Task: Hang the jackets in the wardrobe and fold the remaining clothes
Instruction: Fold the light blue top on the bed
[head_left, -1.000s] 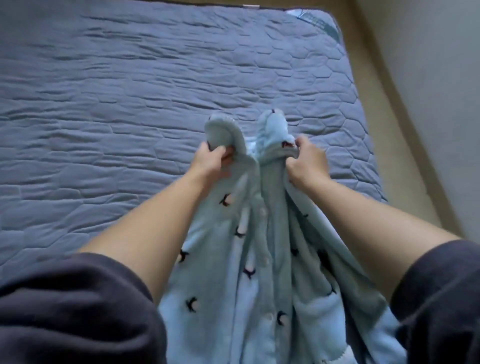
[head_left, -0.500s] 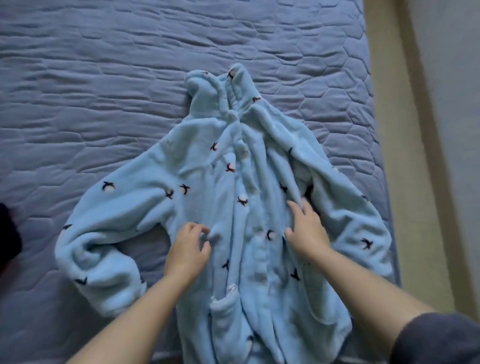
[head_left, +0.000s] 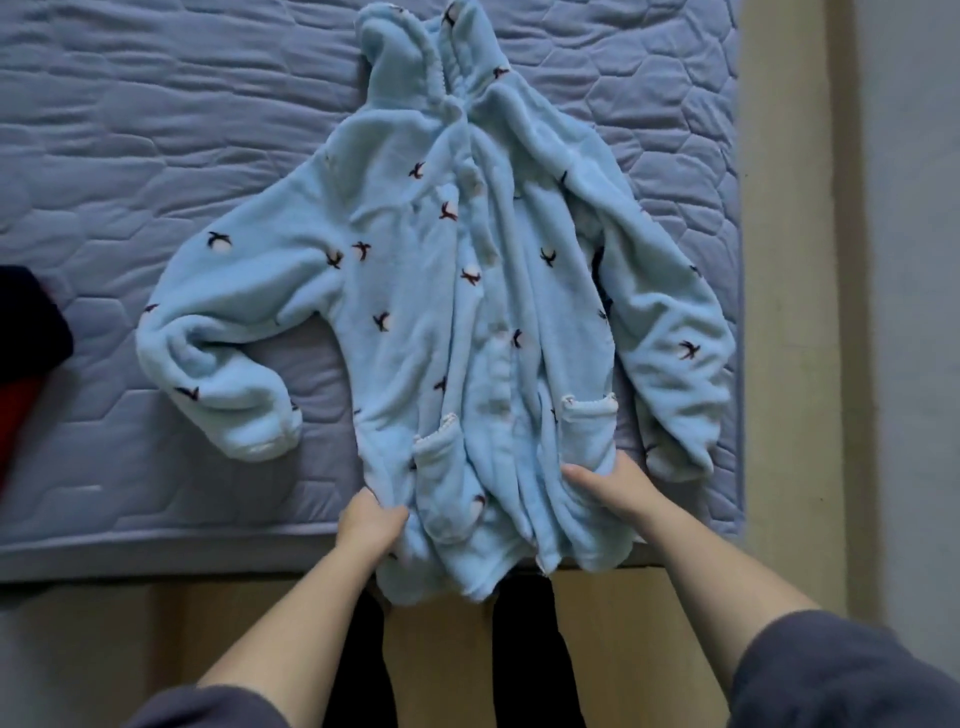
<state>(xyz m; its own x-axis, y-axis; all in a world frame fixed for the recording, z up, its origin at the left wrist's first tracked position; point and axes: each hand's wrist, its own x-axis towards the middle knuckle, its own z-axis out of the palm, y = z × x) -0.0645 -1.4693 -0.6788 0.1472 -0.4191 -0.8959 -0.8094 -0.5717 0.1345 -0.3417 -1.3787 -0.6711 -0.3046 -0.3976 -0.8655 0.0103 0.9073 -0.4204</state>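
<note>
On the blue-grey quilted mattress a pale blue fleece top lies front up, its hood pointing away from the person and its hem spilling over the near edge toward the floor. Both sleeves are spread out: the left-side sleeve bends down onto the quilt, and the right-side sleeve runs along the mattress's right border. The body is creased lengthwise, with 2 pockets low on the front.

The left hand grips the hem at its left corner, fingers curled into the fleece. The right hand holds the hem's right side just below the other pocket, thumb on top and the remaining fingers hidden under the fabric. A dark and red cloth sits at the far left edge, well apart from the top.

Judging by the flat layout, the step in hand looks like spreading this garment for folding rather than hanging it; the fold itself has not begun. The next move likely calls for pulling the hem taut to flatten the ridges down the middle, then bringing each sleeve across the chest. The right-side sleeve may slip off the mattress if the pull drifts that way, and thick fleece tends to spring back, so each fold would need pressing down.
</note>
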